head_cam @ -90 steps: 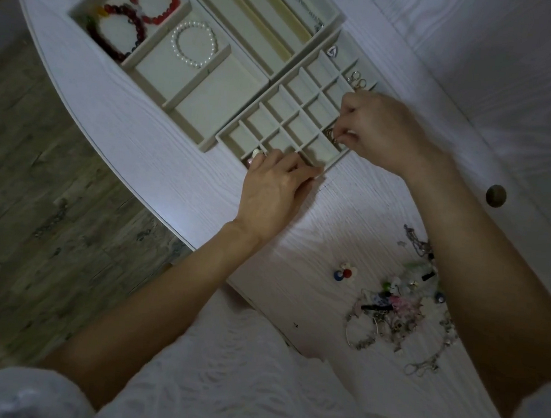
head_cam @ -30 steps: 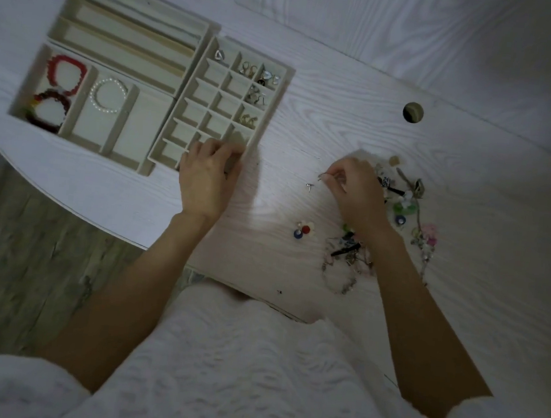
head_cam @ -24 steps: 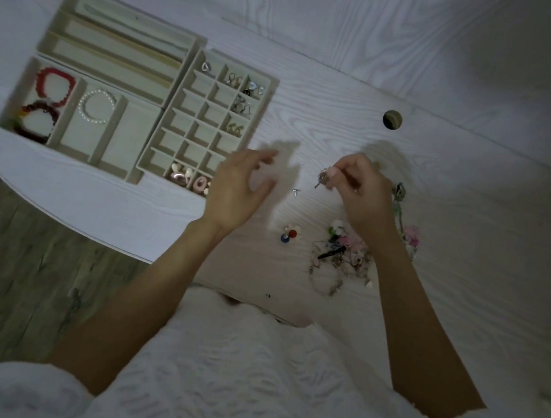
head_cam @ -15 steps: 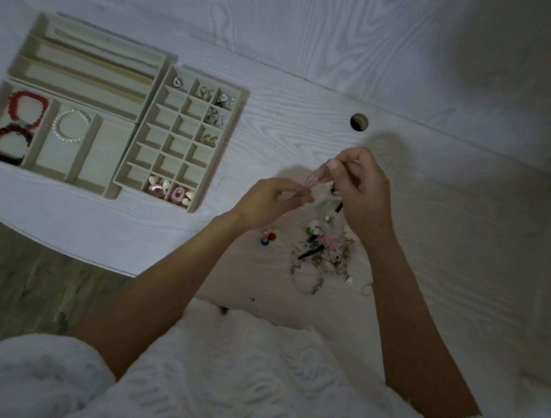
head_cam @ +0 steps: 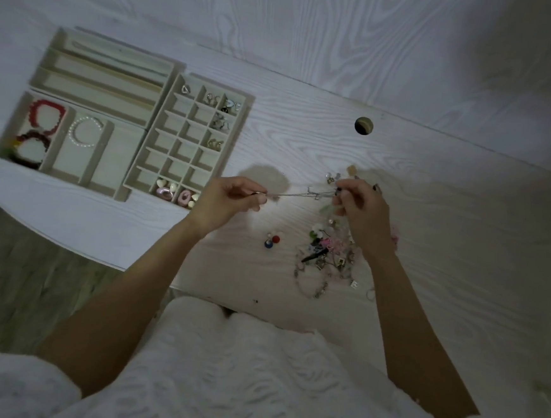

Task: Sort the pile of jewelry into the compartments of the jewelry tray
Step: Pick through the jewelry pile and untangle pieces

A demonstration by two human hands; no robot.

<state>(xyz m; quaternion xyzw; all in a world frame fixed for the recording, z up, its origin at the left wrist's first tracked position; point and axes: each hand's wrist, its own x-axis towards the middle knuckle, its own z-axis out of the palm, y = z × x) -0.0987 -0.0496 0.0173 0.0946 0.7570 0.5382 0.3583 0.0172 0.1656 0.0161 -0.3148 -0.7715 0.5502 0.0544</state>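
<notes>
Both hands are pinching a thin chain (head_cam: 301, 194) taut, left hand (head_cam: 227, 201) at one end, right hand (head_cam: 360, 209) at the other, above the desk (head_cam: 431, 221) near its back edge, probably untangling it from the pile (head_cam: 326, 255) for the tray (head_cam: 135, 125) at the desk's left end.

thin chain (head_cam: 301, 194) stretched taut, jewelry pile (head_cam: 326, 255) beneath

A pale wood-grain table (head_cam: 306, 138) with a curved front edge and a round hole (head_cam: 363, 125) near the back carries a cream jewelry tray (head_cam: 127, 194) at the left, a tangled pile of jewelry (head_cam: 324, 259) at the right, and red and blue beads (head_cam: 272, 241) just beside the pile.
</notes>
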